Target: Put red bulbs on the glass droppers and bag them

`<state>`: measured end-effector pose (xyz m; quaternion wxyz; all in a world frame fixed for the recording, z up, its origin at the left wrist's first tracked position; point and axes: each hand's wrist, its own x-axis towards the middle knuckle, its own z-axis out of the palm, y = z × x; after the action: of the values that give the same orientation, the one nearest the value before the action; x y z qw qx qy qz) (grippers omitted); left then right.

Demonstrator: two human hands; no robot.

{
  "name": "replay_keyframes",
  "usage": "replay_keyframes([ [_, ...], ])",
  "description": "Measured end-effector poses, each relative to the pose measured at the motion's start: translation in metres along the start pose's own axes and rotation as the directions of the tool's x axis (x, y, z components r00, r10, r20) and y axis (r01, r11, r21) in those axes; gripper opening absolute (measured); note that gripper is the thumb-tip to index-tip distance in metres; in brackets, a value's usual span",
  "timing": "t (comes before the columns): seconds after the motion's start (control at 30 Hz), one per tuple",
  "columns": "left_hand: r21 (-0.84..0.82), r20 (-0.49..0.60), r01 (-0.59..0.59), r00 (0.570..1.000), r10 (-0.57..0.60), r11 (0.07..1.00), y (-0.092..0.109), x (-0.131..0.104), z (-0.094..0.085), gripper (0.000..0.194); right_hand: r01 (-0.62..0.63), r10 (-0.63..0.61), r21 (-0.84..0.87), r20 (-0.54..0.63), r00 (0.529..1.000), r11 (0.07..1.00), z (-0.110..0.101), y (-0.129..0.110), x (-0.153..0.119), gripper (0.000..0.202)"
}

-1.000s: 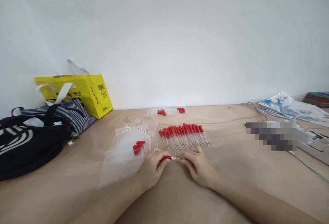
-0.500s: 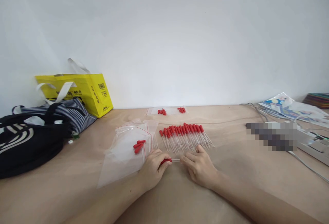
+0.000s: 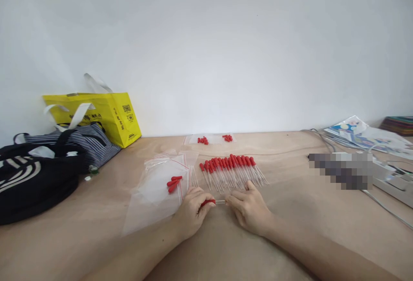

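Between my hands, a red rubber dropper bulb (image 3: pixel 208 202) and a clear glass tube (image 3: pixel 220 202) lie in line, meeting at the bulb's mouth. My left hand (image 3: pixel 192 210) is closed around the bulb. The fingers of my right hand (image 3: pixel 248 208) pinch the tube, whose far end they hide. Just beyond my hands lies a row of several droppers (image 3: pixel 229 171) with red bulbs and slim clear tubes. Loose red bulbs (image 3: pixel 174 183) rest on clear zip bags (image 3: pixel 151 203) to the left. A few bare glass tubes (image 3: pixel 194 177) lie at the bags' right edge.
Near the wall lies another clear bag (image 3: pixel 214 139) with small red bulbs. At left stand a yellow bag (image 3: pixel 124 119), a striped bag (image 3: pixel 97 145) and a black bag (image 3: pixel 41 182). Cables, a power strip (image 3: pixel 395 186) and printed sheets (image 3: pixel 364 132) are at right.
Almost nothing differs; my hands keep their grip on the bulb and the tube. My right hand sits very slightly further left, with a little less tube showing.
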<state>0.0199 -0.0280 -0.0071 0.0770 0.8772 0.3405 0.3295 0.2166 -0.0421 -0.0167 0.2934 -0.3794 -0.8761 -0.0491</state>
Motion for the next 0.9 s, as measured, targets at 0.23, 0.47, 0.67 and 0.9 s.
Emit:
replay_keyframes([
  [0.23,0.045,-0.041,-0.119,0.992,0.121,0.992,0.001,-0.002,0.001,0.023,-0.073,0.071,0.124,0.023,0.997,0.99,-0.001,-0.007,0.002,0.021],
  [0.47,0.033,-0.003,-0.15,0.989,0.151,0.988,-0.001,-0.002,0.004,0.021,-0.069,0.06,0.185,0.055,0.997,0.98,0.002,-0.01,0.005,0.023],
  [0.67,-0.096,0.015,0.031,0.999,-0.03,0.995,0.001,0.002,-0.002,0.018,-0.118,0.094,0.227,0.117,0.989,0.967,-0.004,-0.007,0.007,0.022],
  [0.9,-0.668,0.059,0.449,0.827,-0.56,0.594,0.003,0.009,0.0,0.025,-0.22,0.186,0.307,0.135,0.973,0.926,-0.008,-0.011,0.007,0.026],
])
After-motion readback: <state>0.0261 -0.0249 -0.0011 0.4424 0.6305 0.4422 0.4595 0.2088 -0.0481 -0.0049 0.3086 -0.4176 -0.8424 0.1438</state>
